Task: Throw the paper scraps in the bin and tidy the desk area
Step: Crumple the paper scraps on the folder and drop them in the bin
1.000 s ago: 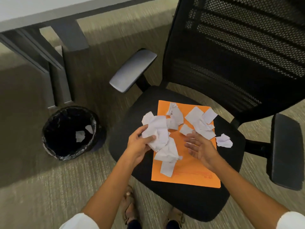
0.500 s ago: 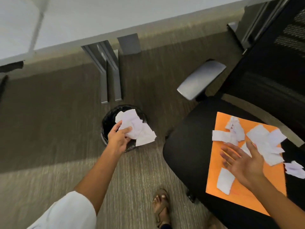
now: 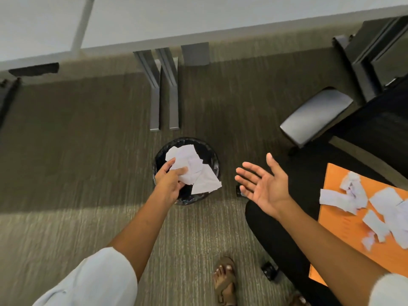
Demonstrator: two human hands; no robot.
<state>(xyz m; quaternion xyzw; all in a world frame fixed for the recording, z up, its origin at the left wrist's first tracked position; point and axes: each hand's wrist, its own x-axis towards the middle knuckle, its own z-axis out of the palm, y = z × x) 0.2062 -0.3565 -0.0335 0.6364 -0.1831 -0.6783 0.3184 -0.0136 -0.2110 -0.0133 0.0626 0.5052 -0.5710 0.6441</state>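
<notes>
My left hand [image 3: 170,180] grips a bunch of white paper scraps [image 3: 192,168] directly over the round black bin [image 3: 212,155] on the carpet. My right hand [image 3: 262,184] hovers open, palm up, between the bin and the chair, holding nothing. More white paper scraps [image 3: 379,208] lie on an orange folder [image 3: 353,244] that rests on the black chair seat [image 3: 284,230] at the right.
A white desk [image 3: 198,16] runs along the top, its grey legs [image 3: 164,91] standing just behind the bin. The chair's armrest [image 3: 315,115] juts out at upper right. My sandalled foot [image 3: 225,279] is on the carpet near the chair's castor [image 3: 268,270].
My left hand carried the scraps from the chair to directly above the bin. My right hand lifted off the folder and moved left, opening palm up. The view swung left.
</notes>
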